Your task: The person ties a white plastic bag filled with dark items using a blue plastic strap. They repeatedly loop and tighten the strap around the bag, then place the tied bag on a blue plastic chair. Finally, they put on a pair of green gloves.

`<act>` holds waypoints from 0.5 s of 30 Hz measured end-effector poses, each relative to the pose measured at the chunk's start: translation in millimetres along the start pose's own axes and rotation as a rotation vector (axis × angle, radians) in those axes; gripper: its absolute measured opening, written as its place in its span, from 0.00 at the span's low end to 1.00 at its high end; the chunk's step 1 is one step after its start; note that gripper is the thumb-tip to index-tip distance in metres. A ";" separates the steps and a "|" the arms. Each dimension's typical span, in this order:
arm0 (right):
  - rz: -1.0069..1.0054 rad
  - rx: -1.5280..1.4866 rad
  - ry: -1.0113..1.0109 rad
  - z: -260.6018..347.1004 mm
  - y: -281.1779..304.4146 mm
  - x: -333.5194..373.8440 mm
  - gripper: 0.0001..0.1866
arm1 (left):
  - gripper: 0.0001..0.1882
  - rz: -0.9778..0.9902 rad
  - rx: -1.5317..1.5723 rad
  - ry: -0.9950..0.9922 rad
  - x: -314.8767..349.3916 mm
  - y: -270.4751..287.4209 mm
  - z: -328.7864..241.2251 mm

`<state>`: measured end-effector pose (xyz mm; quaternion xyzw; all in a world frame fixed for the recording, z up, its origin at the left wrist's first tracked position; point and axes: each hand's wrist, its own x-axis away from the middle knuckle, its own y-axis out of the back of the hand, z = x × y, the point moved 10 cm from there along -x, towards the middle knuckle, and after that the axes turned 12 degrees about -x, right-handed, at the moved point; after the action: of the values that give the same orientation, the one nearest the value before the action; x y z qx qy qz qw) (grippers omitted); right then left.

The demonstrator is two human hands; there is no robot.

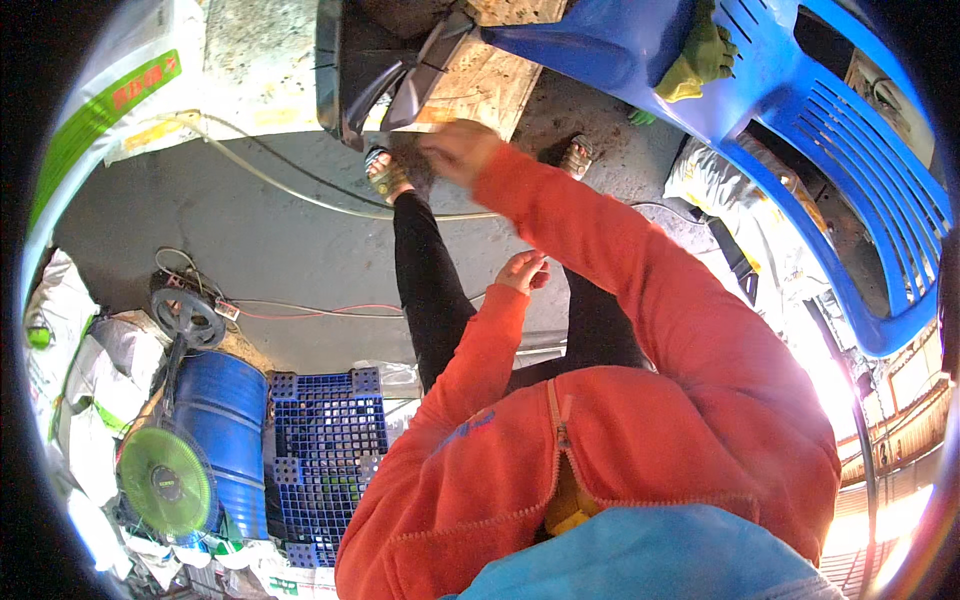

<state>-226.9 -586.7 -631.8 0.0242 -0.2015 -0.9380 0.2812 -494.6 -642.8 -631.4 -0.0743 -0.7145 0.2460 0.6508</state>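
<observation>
My right hand is stretched forward, smeared by motion, beside black moulded plastic pieces that sit on a stained light board. Whether its fingers hold anything is not visible. Closer to my body, my left hand hovers above the floor between my legs. Its fingers are curled closed, and whatever is in them, if anything, is hidden.
A blue plastic chair stands at right, with a green-yellow glove on its seat. Cables cross the grey floor. At lower left are a green fan, a blue drum and a blue pallet.
</observation>
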 end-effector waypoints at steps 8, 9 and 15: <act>-0.758 0.404 -1.313 -300.2 257.7 312.5 0.13 | 0.16 -0.146 0.142 0.168 13.0 9.0 6.5; -0.834 0.293 -1.344 -320.1 269.7 327.2 0.13 | 0.15 -0.134 0.159 0.131 14.4 6.8 1.9; -1.123 -0.286 -1.281 -371.7 266.2 342.1 0.13 | 0.13 -0.152 0.170 0.064 10.1 1.5 -5.3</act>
<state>-317.8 -1108.4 -845.5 -0.4487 -0.1596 -0.7874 -0.3915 -491.2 -635.8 -622.9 0.0278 -0.6736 0.2531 0.6939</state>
